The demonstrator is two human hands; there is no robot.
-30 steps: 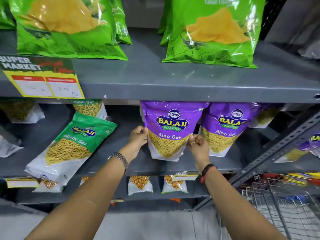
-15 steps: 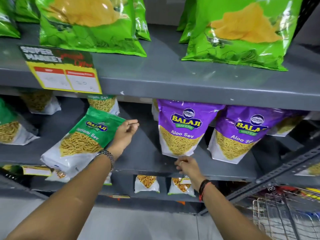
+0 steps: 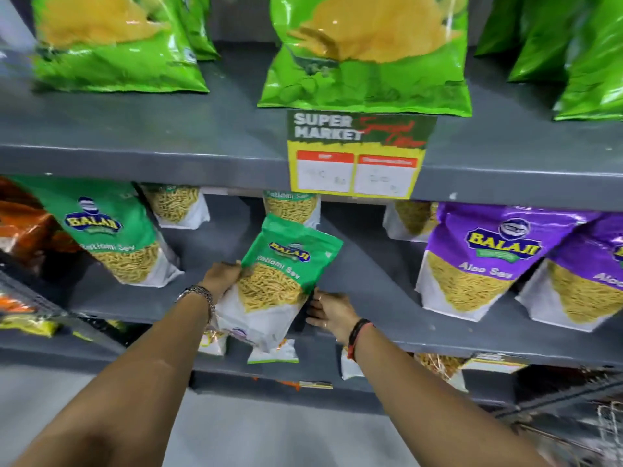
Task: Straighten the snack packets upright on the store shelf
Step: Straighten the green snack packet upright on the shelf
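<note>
A green and white Ratlami Sev packet [image 3: 276, 281] leans tilted to the right on the grey middle shelf [image 3: 377, 281], its bottom hanging over the front edge. My left hand [image 3: 220, 278] grips its left side. My right hand [image 3: 332, 313] touches its lower right edge, fingers on the shelf lip. Another green Ratlami Sev packet [image 3: 111, 234] stands to the left. Two purple Aloo Sev packets [image 3: 485, 261] stand upright to the right.
Large bright green snack bags [image 3: 364, 52] stand on the top shelf above a yellow price tag [image 3: 354, 156]. More packets sit behind at the back of the middle shelf and on the lower shelf [image 3: 273, 352]. A wire basket [image 3: 606, 429] shows at the bottom right.
Both hands left the purple Aloo Sev packet and moved left. My left hand has taken hold of the tilted green packet, and my right hand has come to its lower right edge.
</note>
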